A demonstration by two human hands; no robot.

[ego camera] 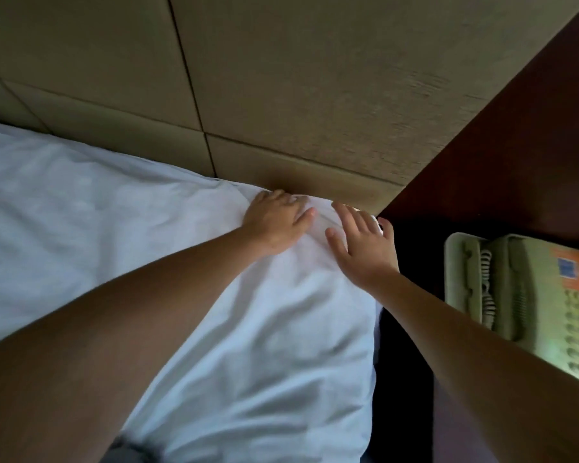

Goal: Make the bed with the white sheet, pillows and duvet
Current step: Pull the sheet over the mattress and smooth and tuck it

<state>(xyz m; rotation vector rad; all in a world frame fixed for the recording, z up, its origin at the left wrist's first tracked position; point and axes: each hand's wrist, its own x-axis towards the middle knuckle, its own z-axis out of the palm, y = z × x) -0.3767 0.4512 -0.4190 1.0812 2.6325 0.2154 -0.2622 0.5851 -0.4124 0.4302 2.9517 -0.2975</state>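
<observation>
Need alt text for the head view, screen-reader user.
Both hands lie on the top corner of the white bedding beside the padded beige headboard: the left hand at its edge, the right hand with fingers spread flat. A beige telephone sits on a dark wooden nightstand to the right.

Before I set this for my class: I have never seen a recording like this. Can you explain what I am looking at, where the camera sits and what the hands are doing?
There is no machine here. A person wears one camera on the head, looking forward and down, so both bare arms reach in from the bottom of the picture. The left hand curls its fingers over the corner of the white sheet, next to the padded headboard. The right hand lies open on the sheet's edge. A telephone sits on the dark bedside table.
</observation>
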